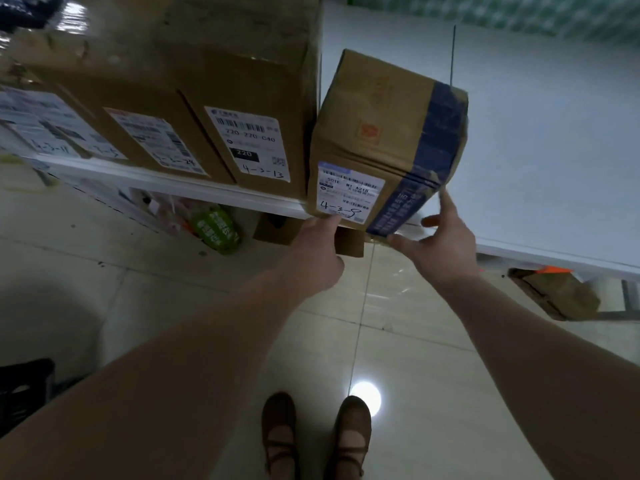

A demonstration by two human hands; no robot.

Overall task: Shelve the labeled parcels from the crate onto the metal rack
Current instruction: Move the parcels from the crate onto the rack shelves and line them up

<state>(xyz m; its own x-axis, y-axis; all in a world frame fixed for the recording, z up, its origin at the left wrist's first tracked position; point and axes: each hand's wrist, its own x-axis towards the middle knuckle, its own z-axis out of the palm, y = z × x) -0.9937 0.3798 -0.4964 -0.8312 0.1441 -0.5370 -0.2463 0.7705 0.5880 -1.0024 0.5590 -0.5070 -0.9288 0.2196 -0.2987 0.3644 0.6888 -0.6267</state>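
A brown cardboard parcel [377, 133] with blue tape and a white label marked 4-3-9 sits at the front edge of the white metal rack shelf [554, 133]. It stands just right of the parcel marked 4-3-13 [249, 126]. My left hand [315, 251] touches the parcel's lower front edge under the label, fingers curled beneath it. My right hand [443, 240] is spread at the taped lower right corner, index finger along the side and thumb under the bottom edge.
More labeled boxes [145, 126] fill the shelf to the left. White shelf surface extends to the right of the parcel. Bags and a box [557, 292] lie on the lower level. A dark crate [24, 389] stands on the tiled floor at left. My shoes show below.
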